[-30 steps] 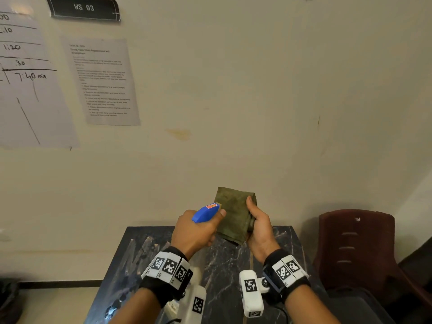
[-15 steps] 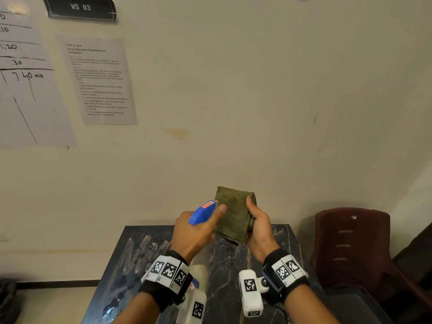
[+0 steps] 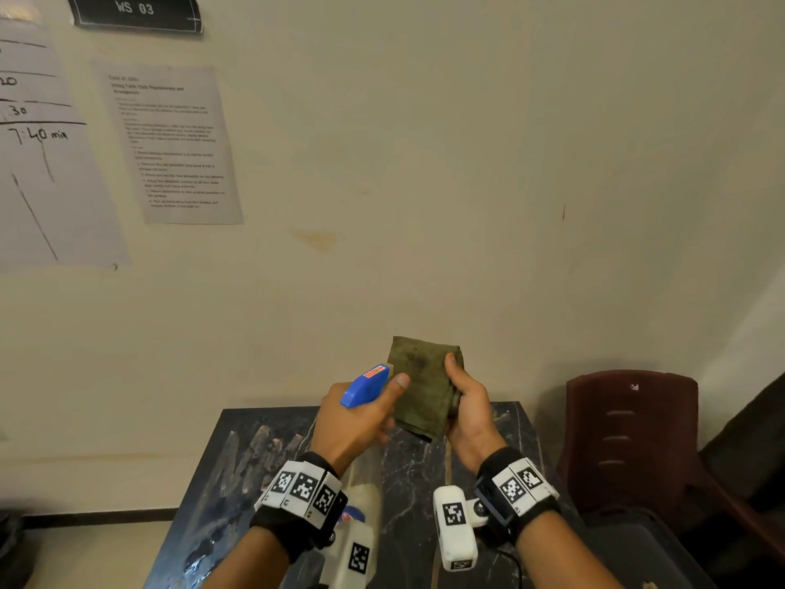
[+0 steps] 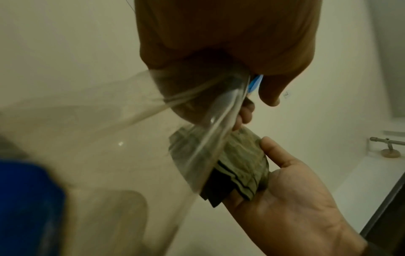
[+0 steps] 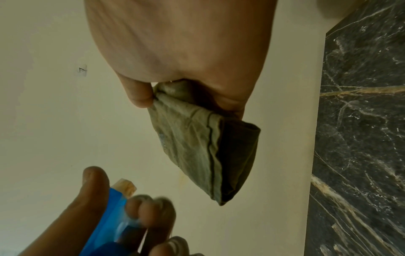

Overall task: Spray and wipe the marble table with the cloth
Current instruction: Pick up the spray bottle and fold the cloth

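Closest to me are my two wrists with the black bands and those checkered marker tags on them, both raised over the near end of the desk (image 3: 408, 482), which is dark marble with pale and gold veins. My left hand (image 3: 352, 423) is wrapped around the neck of the spray bottle (image 3: 364, 386), fingers curled on the trigger side and thumb lying up along the blue head; the clear body hangs down under my wrist, and in the left wrist view it fills most of the shot as a see-through blur. My right hand (image 3: 467, 412) has the cloth (image 3: 422, 386), an olive green one folded into a thick pad, gripped with the thumb on the front face and the fingers curled behind it. It's held upright in the air above the desk, not touching the marble, and the bottle's nozzle sits just beside its left edge, pointing at it. Past the desk on the right there's a dark red plastic chair (image 3: 628, 431). Behind all that is the cream wall with a printed sheet (image 3: 174, 146), a bigger handwritten paper (image 3: 46, 163) to its left, and a black sign (image 3: 136, 10) reading WS 03 up top.
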A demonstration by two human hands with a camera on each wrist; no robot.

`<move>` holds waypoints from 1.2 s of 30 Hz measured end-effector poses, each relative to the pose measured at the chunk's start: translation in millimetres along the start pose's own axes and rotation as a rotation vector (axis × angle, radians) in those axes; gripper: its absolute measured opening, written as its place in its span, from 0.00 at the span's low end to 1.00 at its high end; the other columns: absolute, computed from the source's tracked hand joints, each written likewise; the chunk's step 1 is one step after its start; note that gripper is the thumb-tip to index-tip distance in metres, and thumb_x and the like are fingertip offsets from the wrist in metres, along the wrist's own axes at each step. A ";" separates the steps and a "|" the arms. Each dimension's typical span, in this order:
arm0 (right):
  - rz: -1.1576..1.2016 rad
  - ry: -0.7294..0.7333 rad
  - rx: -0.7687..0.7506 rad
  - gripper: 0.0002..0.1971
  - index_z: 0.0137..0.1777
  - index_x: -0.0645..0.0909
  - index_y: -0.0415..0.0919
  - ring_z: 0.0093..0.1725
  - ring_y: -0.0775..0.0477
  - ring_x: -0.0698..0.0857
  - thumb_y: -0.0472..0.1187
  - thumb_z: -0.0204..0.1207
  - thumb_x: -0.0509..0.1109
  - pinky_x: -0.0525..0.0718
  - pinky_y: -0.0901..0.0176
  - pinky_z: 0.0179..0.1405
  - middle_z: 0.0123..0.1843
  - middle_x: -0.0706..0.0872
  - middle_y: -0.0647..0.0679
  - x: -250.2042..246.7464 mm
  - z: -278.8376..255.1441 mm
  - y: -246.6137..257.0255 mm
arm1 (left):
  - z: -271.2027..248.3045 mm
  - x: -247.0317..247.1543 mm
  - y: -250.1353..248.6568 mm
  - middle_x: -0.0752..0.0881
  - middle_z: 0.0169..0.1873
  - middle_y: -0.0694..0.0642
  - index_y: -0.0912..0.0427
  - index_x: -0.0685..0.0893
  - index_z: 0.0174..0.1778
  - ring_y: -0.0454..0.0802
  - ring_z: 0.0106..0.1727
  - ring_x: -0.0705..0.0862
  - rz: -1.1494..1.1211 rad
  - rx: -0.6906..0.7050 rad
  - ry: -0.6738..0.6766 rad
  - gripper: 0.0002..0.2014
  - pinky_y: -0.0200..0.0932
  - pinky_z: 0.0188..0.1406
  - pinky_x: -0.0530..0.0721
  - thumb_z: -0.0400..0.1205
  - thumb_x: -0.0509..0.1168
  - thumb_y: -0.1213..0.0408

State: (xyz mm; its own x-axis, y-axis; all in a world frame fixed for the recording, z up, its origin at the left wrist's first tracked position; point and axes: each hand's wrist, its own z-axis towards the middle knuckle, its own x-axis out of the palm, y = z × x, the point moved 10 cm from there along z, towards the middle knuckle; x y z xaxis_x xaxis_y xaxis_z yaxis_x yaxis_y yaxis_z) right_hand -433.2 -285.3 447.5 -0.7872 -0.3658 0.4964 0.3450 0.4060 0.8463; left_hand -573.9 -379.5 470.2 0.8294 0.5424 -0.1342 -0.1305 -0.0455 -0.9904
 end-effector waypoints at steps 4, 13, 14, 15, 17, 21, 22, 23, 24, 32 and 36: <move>-0.009 -0.012 0.000 0.26 0.67 0.87 0.38 0.60 0.34 0.91 0.57 0.86 0.60 0.88 0.43 0.55 0.61 0.91 0.36 -0.6 -1.0 0.6 | -4.0 6.9 -5.3 0.92 0.31 0.59 0.63 0.88 0.37 0.52 0.22 0.84 -0.022 -0.002 0.072 0.21 0.44 0.28 0.85 0.81 0.76 0.46; -0.028 -0.009 -0.009 0.26 0.66 0.87 0.37 0.56 0.37 0.92 0.58 0.87 0.59 0.90 0.49 0.46 0.59 0.92 0.36 -0.5 3.3 2.7 | -8.7 20.2 1.1 0.85 0.23 0.55 0.61 0.84 0.35 0.47 0.23 0.84 0.089 0.018 0.157 0.25 0.38 0.29 0.85 0.78 0.75 0.40; -0.032 -0.010 -0.011 0.26 0.66 0.87 0.37 0.56 0.37 0.92 0.58 0.87 0.59 0.90 0.49 0.46 0.59 0.92 0.36 -0.3 3.8 3.3 | -8.6 20.9 -1.0 0.87 0.24 0.55 0.61 0.85 0.36 0.47 0.23 0.85 0.103 0.032 0.165 0.25 0.38 0.29 0.85 0.78 0.74 0.39; -0.036 -0.011 -0.011 0.26 0.67 0.87 0.37 0.57 0.36 0.92 0.58 0.86 0.60 0.89 0.48 0.47 0.59 0.92 0.36 -0.7 4.5 3.0 | -8.9 21.0 -3.5 0.89 0.27 0.55 0.61 0.86 0.38 0.47 0.23 0.85 0.118 0.046 0.171 0.25 0.38 0.28 0.84 0.78 0.74 0.38; -0.036 -0.023 -0.018 0.26 0.67 0.86 0.37 0.57 0.35 0.91 0.58 0.86 0.60 0.89 0.48 0.49 0.59 0.92 0.36 -1.5 6.1 3.6 | -9.3 21.2 -5.4 0.92 0.31 0.56 0.59 0.88 0.41 0.48 0.23 0.86 0.135 0.063 0.183 0.24 0.39 0.27 0.83 0.79 0.74 0.38; -0.014 -0.057 -0.029 0.27 0.69 0.85 0.38 0.60 0.33 0.90 0.59 0.85 0.62 0.88 0.43 0.57 0.61 0.91 0.35 -3.8 10.0 6.0 | -14.9 25.6 1.8 0.90 0.28 0.54 0.57 0.87 0.36 0.49 0.25 0.86 0.146 0.059 0.241 0.22 0.43 0.29 0.86 0.79 0.75 0.40; -0.008 -0.061 -0.028 0.27 0.69 0.85 0.38 0.61 0.33 0.90 0.59 0.85 0.62 0.87 0.41 0.59 0.61 0.91 0.36 -4.0 10.9 6.6 | -15.9 25.7 5.5 0.88 0.26 0.53 0.57 0.86 0.34 0.48 0.24 0.86 0.162 0.059 0.246 0.21 0.42 0.29 0.86 0.80 0.74 0.41; -0.004 -0.063 -0.028 0.27 0.69 0.85 0.38 0.61 0.33 0.90 0.59 0.85 0.61 0.87 0.40 0.60 0.61 0.91 0.36 -3.8 11.4 7.3 | -16.4 24.1 8.8 0.85 0.24 0.52 0.56 0.84 0.32 0.48 0.24 0.84 0.172 0.058 0.239 0.22 0.41 0.29 0.86 0.81 0.74 0.42; -0.002 -0.062 -0.030 0.26 0.69 0.85 0.38 0.61 0.34 0.90 0.58 0.86 0.61 0.88 0.41 0.59 0.61 0.91 0.37 -3.4 12.1 8.2 | -15.7 21.9 11.8 0.83 0.22 0.52 0.56 0.82 0.31 0.48 0.24 0.83 0.182 0.061 0.222 0.22 0.41 0.31 0.86 0.81 0.75 0.42; -0.007 -0.049 -0.027 0.26 0.70 0.84 0.40 0.62 0.34 0.90 0.58 0.87 0.60 0.87 0.39 0.60 0.62 0.91 0.38 -3.2 15.5 5.6 | -11.0 3.2 14.2 0.85 0.26 0.56 0.68 0.86 0.38 0.49 0.24 0.84 0.144 0.063 0.143 0.25 0.40 0.27 0.86 0.81 0.75 0.44; 0.002 -0.047 -0.024 0.26 0.71 0.84 0.40 0.62 0.35 0.90 0.58 0.86 0.61 0.88 0.40 0.57 0.62 0.91 0.38 -5.7 16.8 3.9 | -3.0 -14.7 23.6 0.87 0.27 0.56 0.61 0.85 0.36 0.46 0.22 0.86 0.126 0.000 0.069 0.23 0.35 0.25 0.83 0.80 0.75 0.43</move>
State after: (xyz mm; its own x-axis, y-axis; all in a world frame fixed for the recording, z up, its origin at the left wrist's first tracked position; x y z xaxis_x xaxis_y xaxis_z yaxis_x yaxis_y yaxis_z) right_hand -435.9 -267.5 444.7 -0.8095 -0.3251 0.4888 0.3583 0.3859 0.8501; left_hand -587.6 -391.1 448.7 0.8418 0.4732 -0.2596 -0.2361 -0.1096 -0.9655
